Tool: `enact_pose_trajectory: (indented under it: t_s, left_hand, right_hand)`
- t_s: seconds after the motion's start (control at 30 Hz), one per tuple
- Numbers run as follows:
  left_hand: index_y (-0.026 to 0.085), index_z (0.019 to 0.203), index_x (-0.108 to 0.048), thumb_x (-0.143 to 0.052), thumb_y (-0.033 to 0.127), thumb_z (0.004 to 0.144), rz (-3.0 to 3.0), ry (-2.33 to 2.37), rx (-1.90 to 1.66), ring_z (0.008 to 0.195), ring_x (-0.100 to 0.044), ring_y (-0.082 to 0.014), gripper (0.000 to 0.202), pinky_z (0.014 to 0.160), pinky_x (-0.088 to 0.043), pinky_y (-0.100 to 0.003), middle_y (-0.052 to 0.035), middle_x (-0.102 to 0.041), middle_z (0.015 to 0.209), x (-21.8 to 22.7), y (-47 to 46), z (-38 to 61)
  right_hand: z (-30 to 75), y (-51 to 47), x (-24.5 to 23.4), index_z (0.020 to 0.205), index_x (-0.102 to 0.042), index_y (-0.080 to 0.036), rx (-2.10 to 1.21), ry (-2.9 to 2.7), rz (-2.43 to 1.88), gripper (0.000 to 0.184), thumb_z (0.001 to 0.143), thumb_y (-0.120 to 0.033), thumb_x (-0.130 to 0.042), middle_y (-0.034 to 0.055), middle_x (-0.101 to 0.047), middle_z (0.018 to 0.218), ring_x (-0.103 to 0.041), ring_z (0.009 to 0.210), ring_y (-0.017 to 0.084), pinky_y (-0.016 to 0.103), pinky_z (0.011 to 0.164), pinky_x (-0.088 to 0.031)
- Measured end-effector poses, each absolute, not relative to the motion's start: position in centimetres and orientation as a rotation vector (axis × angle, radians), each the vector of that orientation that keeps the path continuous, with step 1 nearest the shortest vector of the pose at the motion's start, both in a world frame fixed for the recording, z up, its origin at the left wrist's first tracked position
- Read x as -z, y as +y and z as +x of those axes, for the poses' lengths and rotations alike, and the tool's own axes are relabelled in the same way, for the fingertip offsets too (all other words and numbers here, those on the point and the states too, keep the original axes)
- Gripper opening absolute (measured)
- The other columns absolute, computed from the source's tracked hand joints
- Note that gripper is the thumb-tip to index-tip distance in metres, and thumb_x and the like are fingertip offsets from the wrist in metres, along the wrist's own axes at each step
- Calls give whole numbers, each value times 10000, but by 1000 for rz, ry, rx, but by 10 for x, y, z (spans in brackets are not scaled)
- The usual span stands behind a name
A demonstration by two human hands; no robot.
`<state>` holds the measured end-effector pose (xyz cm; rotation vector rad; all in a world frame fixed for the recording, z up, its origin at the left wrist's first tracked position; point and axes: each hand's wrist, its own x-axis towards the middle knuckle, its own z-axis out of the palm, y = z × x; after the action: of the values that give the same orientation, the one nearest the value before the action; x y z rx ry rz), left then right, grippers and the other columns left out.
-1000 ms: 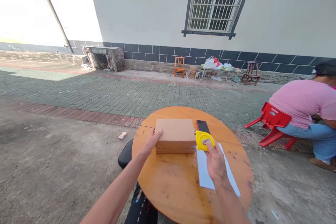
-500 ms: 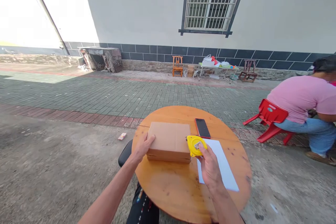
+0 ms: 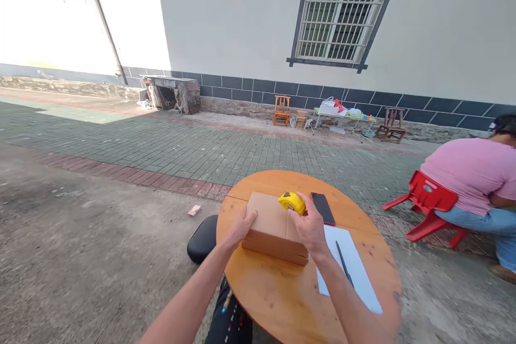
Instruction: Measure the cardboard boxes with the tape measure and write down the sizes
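Note:
A closed brown cardboard box (image 3: 271,221) lies on a round wooden table (image 3: 282,295). My left hand (image 3: 240,227) grips the box's left near corner, fingers bent over its top edge. My right hand (image 3: 309,226) is over the box's right part, closed around a yellow tape measure (image 3: 292,202) held above the far right corner of the lid. A black phone (image 3: 323,208) lies just right of the box. A white sheet of paper (image 3: 355,274) with a dark pen (image 3: 344,263) on it lies at the right of the table, partly under my right forearm.
A black stool seat (image 3: 203,238) sticks out from under the table's left side. A person in a pink shirt sits on a red plastic chair (image 3: 427,201) at the right. Small wooden chairs (image 3: 281,110) and a low cluttered table (image 3: 342,114) stand by the far wall.
My right hand has carried the tape measure from the box's right side up and onto its top far corner. The pen now shows on the paper. The left hand stays on the box.

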<state>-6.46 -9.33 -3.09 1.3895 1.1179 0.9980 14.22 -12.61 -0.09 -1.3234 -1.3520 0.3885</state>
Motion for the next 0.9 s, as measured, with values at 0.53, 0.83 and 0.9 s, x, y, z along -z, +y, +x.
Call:
enact_pose_trajectory:
  t_s: [0.53, 0.83, 0.9]
  left_hand:
    - [173, 1178, -615, -466, 392, 894, 1382, 1131, -1011, 1113, -643, -265, 389, 932, -505, -352, -104, -680, 1254, 32, -94, -65]
    - [167, 1166, -641, -493, 386, 879, 1389, 1214, -959, 1039, -672, -264, 391, 850, -531, -339, -101, -715, 1182, 34, -84, -71]
    - [173, 1138, -658, -493, 375, 873, 1395, 1266, -967, 1029, -672, -265, 372, 841, -532, -338, -100, -718, 1172, 34, -82, -70]
  right_hand:
    - [174, -155, 31, 1262, -602, -115, -170, -1444, -1712, 582, 859, -519, -489, 193, -554, 1408, -491, 1340, 340, 533, 1120, -386]
    - [158, -170, 44, 1444, -455, -82, -442, -1438, -1778, 782, 866, -608, -449, 179, -431, 1528, -383, 1431, 330, 507, 1188, -291]
    - [162, -167, 44, 1435, -465, -76, -472, -1464, -1744, 765, 864, -586, -457, 183, -436, 1524, -384, 1428, 329, 506, 1185, -297]
